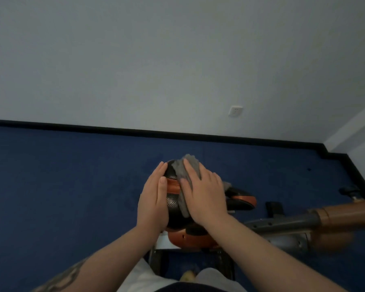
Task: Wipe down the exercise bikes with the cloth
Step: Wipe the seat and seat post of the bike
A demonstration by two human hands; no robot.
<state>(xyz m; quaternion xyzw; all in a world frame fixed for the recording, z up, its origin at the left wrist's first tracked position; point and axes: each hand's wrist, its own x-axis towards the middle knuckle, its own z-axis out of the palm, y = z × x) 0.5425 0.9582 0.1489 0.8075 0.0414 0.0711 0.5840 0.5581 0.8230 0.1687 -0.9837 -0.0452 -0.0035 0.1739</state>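
Observation:
An exercise bike's backrest pad [173, 202], black perforated with an orange-brown band, stands just in front of me. A grey cloth [188, 171] lies draped over its top and right side. My right hand [204, 197] presses flat on the cloth with straight fingers. My left hand [154, 199] lies flat against the pad's left side, fingers straight and thumb on the orange band. To the right sits the bike's seat [240, 199], black with an orange rim, partly hidden by my right hand.
The bike's grey and brown frame tube [325, 218] runs off to the right, with a black pedal [274, 208] beside it. Blue carpet [61, 186] covers the floor. A white wall with a socket [235, 111] and black skirting [114, 129] lies ahead.

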